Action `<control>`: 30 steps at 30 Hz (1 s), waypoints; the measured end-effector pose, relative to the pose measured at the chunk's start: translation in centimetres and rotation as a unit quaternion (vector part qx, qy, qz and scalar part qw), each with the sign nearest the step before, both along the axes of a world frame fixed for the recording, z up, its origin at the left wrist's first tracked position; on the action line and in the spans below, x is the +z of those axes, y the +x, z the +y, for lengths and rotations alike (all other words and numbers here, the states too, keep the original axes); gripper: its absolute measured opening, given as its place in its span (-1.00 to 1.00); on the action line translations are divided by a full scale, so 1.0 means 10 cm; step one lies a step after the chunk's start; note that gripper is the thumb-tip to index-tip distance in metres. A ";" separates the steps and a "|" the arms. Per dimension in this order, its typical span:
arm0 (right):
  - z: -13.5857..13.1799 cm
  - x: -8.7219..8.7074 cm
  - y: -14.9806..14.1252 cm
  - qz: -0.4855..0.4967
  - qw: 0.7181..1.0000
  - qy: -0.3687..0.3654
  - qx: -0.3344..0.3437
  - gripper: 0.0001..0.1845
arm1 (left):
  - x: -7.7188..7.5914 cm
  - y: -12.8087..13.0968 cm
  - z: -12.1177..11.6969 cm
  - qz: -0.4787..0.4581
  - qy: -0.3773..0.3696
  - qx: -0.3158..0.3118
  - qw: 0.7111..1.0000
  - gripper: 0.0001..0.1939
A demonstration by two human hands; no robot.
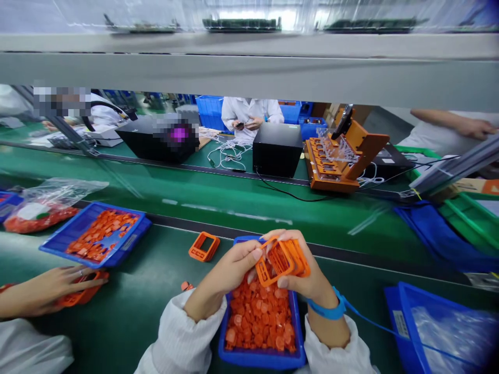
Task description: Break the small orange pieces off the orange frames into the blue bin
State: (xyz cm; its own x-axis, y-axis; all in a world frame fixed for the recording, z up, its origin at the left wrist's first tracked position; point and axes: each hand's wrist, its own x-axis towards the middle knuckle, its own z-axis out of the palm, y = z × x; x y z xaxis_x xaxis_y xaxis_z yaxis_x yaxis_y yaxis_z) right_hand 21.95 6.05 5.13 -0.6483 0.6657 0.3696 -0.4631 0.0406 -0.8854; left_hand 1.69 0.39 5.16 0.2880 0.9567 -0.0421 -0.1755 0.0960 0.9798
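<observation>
My right hand (307, 275) is closed around an orange plastic frame (283, 259), held up over a blue tray (261, 358) full of small orange parts (259, 317). My left hand (230, 272) pinches the frame's left edge with thumb and fingertips. A blue wrist strap (327, 310) with a cord sits on my right wrist. A single orange frame (204, 246) lies on the green mat just left of the tray.
A neighbour's hand (58, 288) at the left rests on orange pieces beside a second blue tray (95, 234) of orange parts. A bag of parts (42, 205) lies farther left. An orange jig (339, 161), black boxes (276, 148) and other workers are across the belt. Blue bins (440, 324) sit at right.
</observation>
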 end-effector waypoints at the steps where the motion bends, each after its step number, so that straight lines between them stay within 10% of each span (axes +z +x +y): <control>1: -0.02 0.01 0.00 0.010 1.000 0.003 -0.009 -0.34 | 0.02 0.00 -0.02 -0.010 -0.001 0.004 1.000 -0.43; 8: -0.16 0.00 -0.07 0.073 0.987 -0.015 -0.142 -0.32 | 0.12 0.10 -0.22 -0.160 0.073 0.053 0.983 -0.02; 30: -0.31 0.00 -0.20 0.092 0.980 -0.062 -0.165 -0.20 | 0.17 0.10 -0.35 -0.107 0.134 0.078 0.982 -0.07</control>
State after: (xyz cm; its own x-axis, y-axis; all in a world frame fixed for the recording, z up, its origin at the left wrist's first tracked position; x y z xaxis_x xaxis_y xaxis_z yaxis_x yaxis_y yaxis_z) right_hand 19.96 2.92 5.12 -0.3203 0.8750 0.3631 -0.5944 0.1129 -0.7962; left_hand 2.74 -3.14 6.85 0.1125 0.9582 0.2629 -0.3732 -0.2045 0.9049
